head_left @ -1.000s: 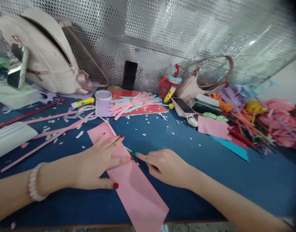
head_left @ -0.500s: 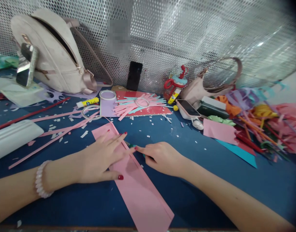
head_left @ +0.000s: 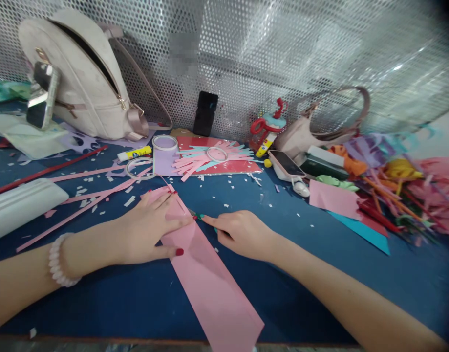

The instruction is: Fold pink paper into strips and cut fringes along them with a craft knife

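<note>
A long pink paper sheet (head_left: 213, 274) lies slantwise on the blue table, its near end at the front edge. My left hand (head_left: 139, 232) rests on its far part, fingers spread and pressing it flat. A narrow strip runs along the sheet's right edge, its far end curling up. Beside that edge, my right hand (head_left: 242, 233) grips a green-handled cutter (head_left: 199, 216), index finger stretched along it. The cutter's thin blade touches the edge near my left fingertips. Most of its handle is hidden in my fist.
Pink paper strips (head_left: 81, 215) and a white case (head_left: 22, 208) lie left. Behind are a glue stick (head_left: 136, 153), tape rings, a fringed paper piece (head_left: 195, 164) and a leaning phone (head_left: 205, 113). A bag (head_left: 81, 83) stands back left; coloured paper (head_left: 336, 198) heaps up right.
My right hand has slid slightly away from me along the paper's edge with the cutter. My left hand has shifted a little up and left on the sheet.
</note>
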A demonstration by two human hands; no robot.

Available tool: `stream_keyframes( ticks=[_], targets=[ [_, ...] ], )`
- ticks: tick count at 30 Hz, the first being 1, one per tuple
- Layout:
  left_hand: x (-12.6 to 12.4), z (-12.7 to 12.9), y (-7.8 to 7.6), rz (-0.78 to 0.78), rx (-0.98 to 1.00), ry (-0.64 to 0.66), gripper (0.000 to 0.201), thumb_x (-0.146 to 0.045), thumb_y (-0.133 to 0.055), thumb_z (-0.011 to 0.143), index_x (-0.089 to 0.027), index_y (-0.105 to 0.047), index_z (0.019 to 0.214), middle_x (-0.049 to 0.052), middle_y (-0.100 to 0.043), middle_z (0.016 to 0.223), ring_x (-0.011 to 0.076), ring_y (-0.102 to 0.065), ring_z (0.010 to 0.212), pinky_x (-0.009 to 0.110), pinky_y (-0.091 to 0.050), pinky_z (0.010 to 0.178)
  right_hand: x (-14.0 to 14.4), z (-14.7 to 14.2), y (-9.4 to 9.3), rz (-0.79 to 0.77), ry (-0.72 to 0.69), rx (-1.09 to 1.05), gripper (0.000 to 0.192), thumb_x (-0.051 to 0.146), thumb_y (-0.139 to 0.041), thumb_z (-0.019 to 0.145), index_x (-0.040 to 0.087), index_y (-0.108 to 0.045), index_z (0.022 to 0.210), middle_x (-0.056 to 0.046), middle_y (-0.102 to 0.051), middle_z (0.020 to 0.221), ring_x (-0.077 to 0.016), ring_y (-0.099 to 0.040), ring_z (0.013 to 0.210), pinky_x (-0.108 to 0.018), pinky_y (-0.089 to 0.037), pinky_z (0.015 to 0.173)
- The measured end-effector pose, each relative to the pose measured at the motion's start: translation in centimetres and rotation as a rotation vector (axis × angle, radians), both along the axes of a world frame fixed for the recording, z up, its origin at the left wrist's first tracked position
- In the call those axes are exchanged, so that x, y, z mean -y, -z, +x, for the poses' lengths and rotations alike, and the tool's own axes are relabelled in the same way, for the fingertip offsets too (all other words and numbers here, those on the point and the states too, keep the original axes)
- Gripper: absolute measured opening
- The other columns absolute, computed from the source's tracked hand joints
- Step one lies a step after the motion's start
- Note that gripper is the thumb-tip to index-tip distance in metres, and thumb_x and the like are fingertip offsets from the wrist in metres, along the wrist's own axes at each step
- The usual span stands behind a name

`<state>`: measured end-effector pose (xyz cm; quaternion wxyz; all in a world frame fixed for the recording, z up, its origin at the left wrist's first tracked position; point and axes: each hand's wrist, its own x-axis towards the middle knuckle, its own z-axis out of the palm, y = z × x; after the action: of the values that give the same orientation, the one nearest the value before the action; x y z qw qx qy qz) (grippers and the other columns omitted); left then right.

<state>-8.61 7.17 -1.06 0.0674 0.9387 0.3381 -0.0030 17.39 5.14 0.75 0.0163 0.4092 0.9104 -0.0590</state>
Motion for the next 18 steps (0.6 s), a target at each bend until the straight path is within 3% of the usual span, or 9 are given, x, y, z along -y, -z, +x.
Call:
stream_keyframes(
  ticks=[13, 18],
  targets=[
    [0.0, 0.5, -0.7, -0.072, -0.051, -0.012, 0.062, -0.061, -0.049, 0.085, -0.034, -0.042, 0.140, 0.018, -0.044, 0.141, 0.0467, -0.015, 0.138, 0.072, -0.019, 0.097, -3.3, -2.4, 0.0, 0.021, 0.020, 0.041, 0.048, 0.016, -0.042, 0.086, 0.022, -0.054, 0.132, -0.003, -0.072, 0.099, -0.0183, -0.065, 0.085, -0.027, -0.041, 0.065],
    [0.0, 0.7, -0.7, -0.044, -0.027, -0.012, 0.062, -0.058, -0.055, 0.082, -0.037, -0.042, 0.139, 0.017, -0.044, 0.140, 0.0467, -0.025, 0.134, 0.071, -0.024, 0.095, -4.1, -3.0, 0.1, 0.026, 0.020, 0.040, 0.048, 0.017, -0.041, 0.087, 0.023, -0.054, 0.133, -0.004, -0.071, 0.104, -0.0192, -0.066, 0.088, -0.028, -0.044, 0.069]
  ],
)
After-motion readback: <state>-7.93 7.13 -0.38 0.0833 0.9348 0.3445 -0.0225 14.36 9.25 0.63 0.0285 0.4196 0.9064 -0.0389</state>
